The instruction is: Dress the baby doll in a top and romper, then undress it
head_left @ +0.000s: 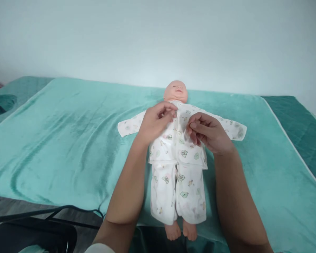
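A baby doll (176,91) lies on its back, head away from me, dressed in a white printed shirt (184,154) and matching trousers (191,189). My left hand (159,119) is at the upper chest, by the shirt's front opening. Its fingers are loosely bent, with the thumb apart from the forefinger. Over the other side of the chest, my right hand (206,131) is closed, thumb and forefinger pinched together. I cannot make out what lies in that pinch. Both sleeves stretch out sideways, and the doll's bare feet (190,230) show below the trouser legs.
A light green velvety cloth (68,140) covers the table, with darker green cloth (297,130) at the right. A pale wall (158,42) rises behind. At lower left are a black seat (34,233) and a black bar or cable (68,208) near the table edge.
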Demonstrator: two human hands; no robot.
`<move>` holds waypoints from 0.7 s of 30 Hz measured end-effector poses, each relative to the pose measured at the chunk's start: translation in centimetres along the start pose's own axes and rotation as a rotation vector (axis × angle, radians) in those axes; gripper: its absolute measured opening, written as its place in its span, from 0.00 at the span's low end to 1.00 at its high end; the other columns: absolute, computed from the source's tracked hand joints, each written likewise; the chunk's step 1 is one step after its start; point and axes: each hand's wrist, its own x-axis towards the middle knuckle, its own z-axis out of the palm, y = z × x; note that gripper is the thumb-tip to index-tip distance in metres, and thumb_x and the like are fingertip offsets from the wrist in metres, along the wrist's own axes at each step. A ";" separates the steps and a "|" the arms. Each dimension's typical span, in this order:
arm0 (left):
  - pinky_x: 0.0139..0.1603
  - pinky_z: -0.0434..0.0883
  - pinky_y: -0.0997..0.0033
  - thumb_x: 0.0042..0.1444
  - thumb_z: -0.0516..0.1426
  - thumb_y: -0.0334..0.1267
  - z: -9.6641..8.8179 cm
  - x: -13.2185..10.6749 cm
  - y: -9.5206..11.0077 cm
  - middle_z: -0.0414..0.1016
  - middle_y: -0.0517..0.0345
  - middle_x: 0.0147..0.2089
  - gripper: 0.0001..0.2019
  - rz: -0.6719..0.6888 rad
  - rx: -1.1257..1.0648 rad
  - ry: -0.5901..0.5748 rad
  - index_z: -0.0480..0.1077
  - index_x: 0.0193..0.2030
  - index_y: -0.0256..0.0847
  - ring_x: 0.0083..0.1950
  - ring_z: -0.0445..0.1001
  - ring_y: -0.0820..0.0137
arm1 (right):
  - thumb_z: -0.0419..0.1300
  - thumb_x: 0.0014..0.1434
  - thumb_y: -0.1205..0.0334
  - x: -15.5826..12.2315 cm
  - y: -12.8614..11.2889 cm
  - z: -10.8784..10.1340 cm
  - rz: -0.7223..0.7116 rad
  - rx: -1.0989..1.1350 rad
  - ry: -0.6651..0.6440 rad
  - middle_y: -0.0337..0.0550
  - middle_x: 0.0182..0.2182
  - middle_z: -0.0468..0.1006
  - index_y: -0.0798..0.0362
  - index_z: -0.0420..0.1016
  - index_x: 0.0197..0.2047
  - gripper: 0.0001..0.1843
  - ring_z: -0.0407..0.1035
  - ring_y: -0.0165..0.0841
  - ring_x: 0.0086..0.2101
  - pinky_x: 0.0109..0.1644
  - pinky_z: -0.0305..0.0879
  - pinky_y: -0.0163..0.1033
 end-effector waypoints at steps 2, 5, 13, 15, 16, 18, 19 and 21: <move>0.42 0.74 0.71 0.63 0.55 0.37 0.3 0.3 -0.7 0.79 0.57 0.42 0.07 0.082 0.101 0.093 0.75 0.43 0.43 0.42 0.77 0.71 | 0.68 0.61 0.55 0.2 0.2 0.1 -0.055 0.017 0.058 0.37 0.29 0.78 0.52 0.74 0.37 0.10 0.69 0.25 0.22 0.21 0.64 0.29; 0.52 0.74 0.65 0.65 0.54 0.37 0.6 0.6 -1.5 0.79 0.55 0.50 0.08 0.209 0.252 0.125 0.74 0.45 0.43 0.52 0.76 0.68 | 0.68 0.60 0.57 0.4 0.5 0.3 -0.122 0.017 0.128 0.38 0.31 0.77 0.51 0.75 0.37 0.09 0.70 0.25 0.25 0.23 0.65 0.29; 0.71 0.64 0.55 0.70 0.46 0.39 0.8 1.2 -2.2 0.72 0.54 0.66 0.19 0.328 0.429 -0.086 0.68 0.64 0.45 0.69 0.67 0.64 | 0.62 0.64 0.61 1.2 1.9 1.7 -0.425 -0.254 0.342 0.41 0.40 0.77 0.48 0.75 0.39 0.01 0.74 0.33 0.41 0.39 0.74 0.37; 0.71 0.65 0.55 0.71 0.45 0.40 0.8 1.2 -2.2 0.73 0.54 0.66 0.20 0.300 0.434 -0.090 0.68 0.64 0.45 0.69 0.68 0.64 | 0.61 0.64 0.62 1.6 2.5 1.6 -0.543 -0.373 0.403 0.42 0.46 0.77 0.47 0.75 0.40 0.02 0.72 0.36 0.50 0.53 0.74 0.44; 0.70 0.65 0.55 0.71 0.46 0.40 0.8 1.1 -2.1 0.73 0.54 0.65 0.20 0.281 0.438 -0.085 0.68 0.64 0.45 0.68 0.68 0.64 | 0.60 0.64 0.61 1.8 2.8 1.5 -0.560 -0.441 0.415 0.43 0.49 0.76 0.47 0.75 0.42 0.04 0.71 0.38 0.53 0.58 0.71 0.47; 0.69 0.67 0.55 0.71 0.46 0.40 0.8 1.1 -2.0 0.74 0.54 0.65 0.20 0.244 0.443 -0.069 0.68 0.64 0.45 0.67 0.69 0.63 | 0.59 0.64 0.59 2.2 3.2 1.2 -0.511 -0.565 0.417 0.44 0.54 0.75 0.45 0.75 0.48 0.09 0.68 0.39 0.57 0.63 0.67 0.52; 0.69 0.67 0.55 0.70 0.47 0.40 0.9 1.0 -2.0 0.74 0.54 0.65 0.20 0.231 0.442 -0.063 0.69 0.64 0.45 0.67 0.69 0.63 | 0.59 0.65 0.58 2.3 3.4 1.0 -0.469 -0.612 0.409 0.44 0.55 0.75 0.45 0.75 0.50 0.11 0.68 0.40 0.58 0.65 0.66 0.54; 0.69 0.67 0.56 0.70 0.47 0.39 0.9 1.0 -2.0 0.74 0.54 0.65 0.19 0.217 0.436 -0.056 0.69 0.63 0.44 0.67 0.70 0.63 | 0.58 0.66 0.54 2.5 3.6 0.6 -0.398 -0.684 0.379 0.45 0.59 0.74 0.45 0.74 0.55 0.16 0.66 0.40 0.61 0.68 0.61 0.55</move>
